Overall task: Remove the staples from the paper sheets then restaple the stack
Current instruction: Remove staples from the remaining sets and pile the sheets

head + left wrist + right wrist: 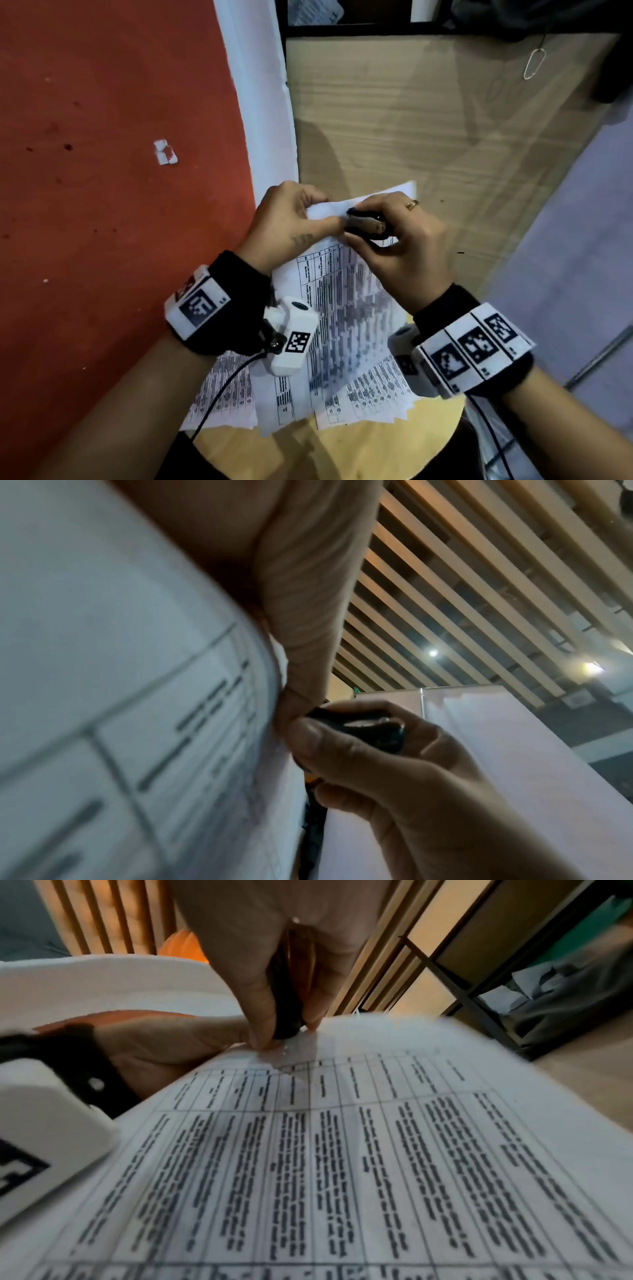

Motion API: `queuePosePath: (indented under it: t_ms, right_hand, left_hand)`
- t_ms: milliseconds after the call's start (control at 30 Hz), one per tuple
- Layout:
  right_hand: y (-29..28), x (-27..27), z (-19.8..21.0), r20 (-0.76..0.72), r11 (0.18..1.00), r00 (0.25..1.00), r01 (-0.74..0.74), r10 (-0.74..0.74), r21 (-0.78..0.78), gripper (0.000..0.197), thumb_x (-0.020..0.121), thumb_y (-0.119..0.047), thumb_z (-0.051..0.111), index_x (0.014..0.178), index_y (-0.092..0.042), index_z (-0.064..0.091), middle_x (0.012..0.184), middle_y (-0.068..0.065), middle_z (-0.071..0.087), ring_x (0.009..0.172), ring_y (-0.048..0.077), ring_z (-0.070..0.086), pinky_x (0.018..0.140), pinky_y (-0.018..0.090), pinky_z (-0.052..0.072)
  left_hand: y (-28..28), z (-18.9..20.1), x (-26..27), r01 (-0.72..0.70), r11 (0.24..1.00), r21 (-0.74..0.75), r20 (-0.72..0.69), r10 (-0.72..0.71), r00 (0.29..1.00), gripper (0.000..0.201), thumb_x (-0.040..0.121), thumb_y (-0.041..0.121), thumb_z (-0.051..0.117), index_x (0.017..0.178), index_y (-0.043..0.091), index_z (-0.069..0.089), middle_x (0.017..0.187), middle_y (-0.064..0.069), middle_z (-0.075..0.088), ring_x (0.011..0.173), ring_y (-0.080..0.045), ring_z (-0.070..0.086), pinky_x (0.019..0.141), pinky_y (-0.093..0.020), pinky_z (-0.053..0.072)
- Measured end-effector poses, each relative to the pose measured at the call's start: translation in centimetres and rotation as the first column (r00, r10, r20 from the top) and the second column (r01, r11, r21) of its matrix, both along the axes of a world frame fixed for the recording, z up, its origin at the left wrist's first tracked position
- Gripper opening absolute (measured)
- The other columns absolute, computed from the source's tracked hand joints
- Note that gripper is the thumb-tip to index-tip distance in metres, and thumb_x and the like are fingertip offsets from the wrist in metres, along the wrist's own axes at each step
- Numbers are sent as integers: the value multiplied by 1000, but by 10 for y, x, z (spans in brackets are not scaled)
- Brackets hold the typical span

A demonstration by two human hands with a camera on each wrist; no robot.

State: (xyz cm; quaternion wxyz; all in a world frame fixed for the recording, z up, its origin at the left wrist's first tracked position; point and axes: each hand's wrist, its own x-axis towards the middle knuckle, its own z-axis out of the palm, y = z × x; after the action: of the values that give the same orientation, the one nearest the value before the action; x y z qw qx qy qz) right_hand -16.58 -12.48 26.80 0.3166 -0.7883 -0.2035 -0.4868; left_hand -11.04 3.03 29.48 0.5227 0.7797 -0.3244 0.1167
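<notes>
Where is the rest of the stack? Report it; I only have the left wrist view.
Observer: In the head view, the near end of the paper stack lies on a round wooden top, with the sheets fanned out there.
Operator: Give me the left hand's grip.
Observer: The left hand pinches a turned-over top corner of the sheets.
Operator: Now the tool tip.
Observer: The right wrist view shows the black tool, gripped in the right hand. Its tip is down on the top printed sheet near the upper edge.
</notes>
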Motion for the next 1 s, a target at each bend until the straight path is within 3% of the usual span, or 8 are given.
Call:
queuePosePath:
  t_ms: [100, 200, 333, 433, 567, 733, 867, 1000]
  right_hand:
    - [-15, 4, -2, -27, 987, 998, 62, -58, 146, 23, 71, -22, 78, 86, -8, 66, 84, 3, 67, 77, 9, 61, 71, 25, 50]
    - [-37, 6, -9, -128, 943, 992, 62, -21, 328, 25, 67, -18, 82, 85, -15, 65, 79, -6, 65, 71, -10, 58, 69, 7, 43]
    - [-49, 18, -35, -391, 887, 916, 108, 86, 449, 32, 58, -23, 88, 80, -24, 65, 79, -4, 68, 68, -2, 62, 68, 14, 47]
    - [-50, 24, -37, -456, 817, 847, 46, 274, 575, 39, 52, -13, 89, 82, -16, 65, 95, 10, 66, 68, 1, 62, 63, 13, 47]
    - [-57, 29, -34, -491, 672, 641, -52, 589, 739, 46, 42, -18, 91, 81, -18, 68, 125, -3, 52, 74, -2, 63, 59, 13, 48]
    - [-68, 26, -37, -468, 529, 301, -162, 831, 833, 64, 29, -33, 96, 85, -16, 71, 86, 5, 71, 64, 9, 65, 50, 15, 52]
    - [-75, 26, -41, -427, 477, 257, -179, 867, 860, 60, 33, -32, 95, 87, -18, 73, 88, 5, 71, 68, 11, 65, 49, 16, 48]
    - [-71, 19, -33, -490, 540, 238, -246, 838, 805, 57, 32, -33, 95, 83, -18, 74, 85, 8, 72, 64, 13, 64, 43, 16, 46]
  left_hand:
    - [7, -3, 6, -98, 995, -7, 100, 98, 990, 39, 62, 41, 61, 66, 2, 62, 63, -23, 55, 57, -11, 46, 54, -36, 41]
    - [23, -1, 10, -109, 994, 24, 103, 106, 989, 28, 66, 41, 62, 72, 15, 67, 58, 2, 59, 56, -1, 51, 59, -25, 39]
    - [30, 0, 15, -115, 990, 78, 123, 105, 987, 18, 72, 31, 67, 65, 14, 66, 61, -2, 62, 57, -4, 51, 59, -24, 38]
    - [33, 5, 14, -45, 991, 124, 97, 33, 995, 10, 74, 31, 70, 65, 30, 65, 60, 14, 63, 57, 7, 52, 56, -18, 38]
    - [40, 8, 20, 61, 977, 204, 58, -74, 996, 14, 73, 36, 69, 82, 26, 71, 84, 1, 70, 76, -2, 61, 70, -21, 43]
    - [45, 6, 28, 142, 960, 243, 53, -159, 986, 8, 78, 23, 72, 77, 28, 66, 75, 14, 65, 72, 9, 58, 67, -10, 39]
    - [46, 4, 33, 172, 954, 244, 55, -191, 980, 23, 77, 26, 67, 83, 3, 69, 84, -7, 66, 74, 1, 58, 70, -18, 42]
    - [49, 4, 38, 197, 962, 188, -27, -195, 980, 21, 76, 25, 72, 84, 6, 70, 80, 0, 68, 74, -3, 62, 70, -18, 46]
